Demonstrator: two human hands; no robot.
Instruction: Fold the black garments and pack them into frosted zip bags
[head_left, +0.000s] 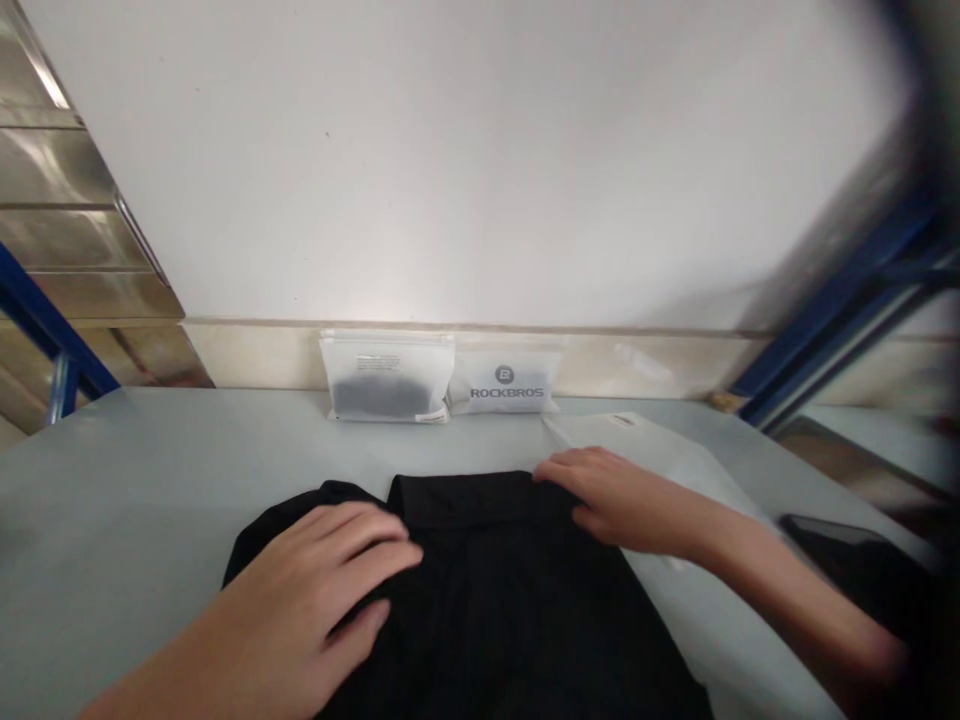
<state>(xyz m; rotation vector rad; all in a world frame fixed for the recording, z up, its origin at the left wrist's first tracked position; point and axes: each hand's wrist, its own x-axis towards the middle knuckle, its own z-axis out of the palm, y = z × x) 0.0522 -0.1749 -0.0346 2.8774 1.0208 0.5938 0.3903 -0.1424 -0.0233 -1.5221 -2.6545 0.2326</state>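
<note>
A black cloth garment (495, 610) lies on the grey table, its straight folded band facing the wall. My left hand (322, 580) rests on the garment's left part, fingers a little apart and bent, with nothing seen between them. At the band's right corner is my right hand (600, 495), its fingers closed over the cloth edge with the thumb below. Part of a white translucent bag (660, 450) lies beyond and under my right forearm.
Two frosted zip bags stand against the wall: one with dark contents (386, 385), one marked ROCKBROS (506, 385). A black phone-like object (847, 550) lies at the right of the table (150, 460). Blue metal frame bars (832, 300) rise at both sides.
</note>
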